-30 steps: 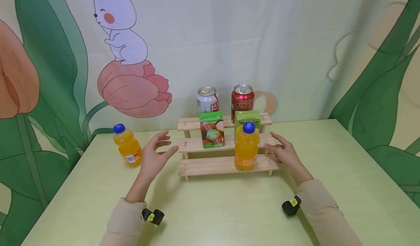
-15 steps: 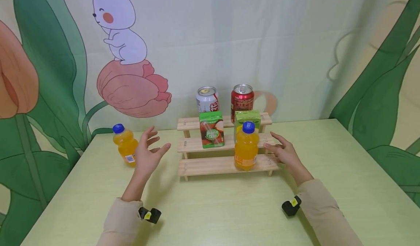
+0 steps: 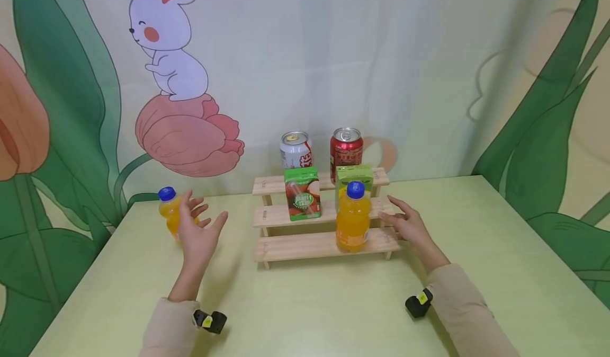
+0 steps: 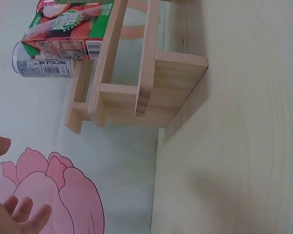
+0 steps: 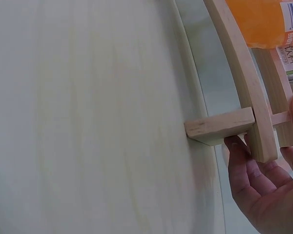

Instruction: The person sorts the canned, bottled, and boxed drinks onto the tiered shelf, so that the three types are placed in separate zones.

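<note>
My left hand (image 3: 197, 235) is held open at the left, thumb apart from the bent fingers. It partly covers an orange drink bottle (image 3: 170, 208) with a blue cap in the head view; nothing is in its grasp. My right hand (image 3: 410, 229) grips the right end of a three-step wooden stand (image 3: 295, 247), fingertips (image 5: 237, 146) tucked behind the lowest plank. A second orange drink bottle (image 3: 352, 224) stands on the lowest step, near that hand. On the middle step are a red-and-green juice carton (image 3: 303, 195) and a light green carton (image 3: 353, 172), partly hidden by the bottle.
A white can (image 3: 296, 150) and a red can (image 3: 346, 153) stand on the top step. Behind the pale table (image 3: 305, 314) hangs a cloth (image 3: 419, 71) printed with a rabbit and flowers. Each sleeve carries a small black camera (image 3: 209, 321) at the wrist.
My left hand has moved left, away from the stand and over toward the left bottle. The right hand stays at the stand's end. The head view has shifted slightly.
</note>
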A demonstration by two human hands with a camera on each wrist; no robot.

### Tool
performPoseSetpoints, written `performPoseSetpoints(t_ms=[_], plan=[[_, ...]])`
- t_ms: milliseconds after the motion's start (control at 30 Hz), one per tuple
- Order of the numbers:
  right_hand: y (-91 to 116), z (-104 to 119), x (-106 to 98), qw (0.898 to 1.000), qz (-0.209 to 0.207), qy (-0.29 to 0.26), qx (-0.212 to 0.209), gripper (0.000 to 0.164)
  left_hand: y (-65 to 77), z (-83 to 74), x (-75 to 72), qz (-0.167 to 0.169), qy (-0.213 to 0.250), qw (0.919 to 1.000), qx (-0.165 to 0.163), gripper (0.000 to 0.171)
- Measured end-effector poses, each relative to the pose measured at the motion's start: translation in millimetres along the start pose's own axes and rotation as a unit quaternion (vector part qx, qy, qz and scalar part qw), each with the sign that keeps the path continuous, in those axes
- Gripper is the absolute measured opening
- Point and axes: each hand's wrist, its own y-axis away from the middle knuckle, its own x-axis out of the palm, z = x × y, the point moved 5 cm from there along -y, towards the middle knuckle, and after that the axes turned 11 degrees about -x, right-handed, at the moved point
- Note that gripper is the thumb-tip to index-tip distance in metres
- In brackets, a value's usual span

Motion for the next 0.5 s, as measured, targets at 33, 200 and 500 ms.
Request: performPoseSetpoints(t_ms=[33,200,500], plan=[[0.5,0.0,0.6,1.0,-0.001,0.003,0.002,0.068,0.0,0.7,-1.8,-0.007,0.001,1.0,0.001,0.078],[0.6,-0.2,2.0,1.0,-0.004,0.001,0.004,0.066,-1.1,1.8,-8.5,-0.027,0.008,0.9996,0.009,0.079],[1.8,1.1,1.6,1.0,-0.001,0.008,0.005,0.068,-5.3,3.5,-18.0,-0.05,-0.006,0.9987,0.007,0.076]])
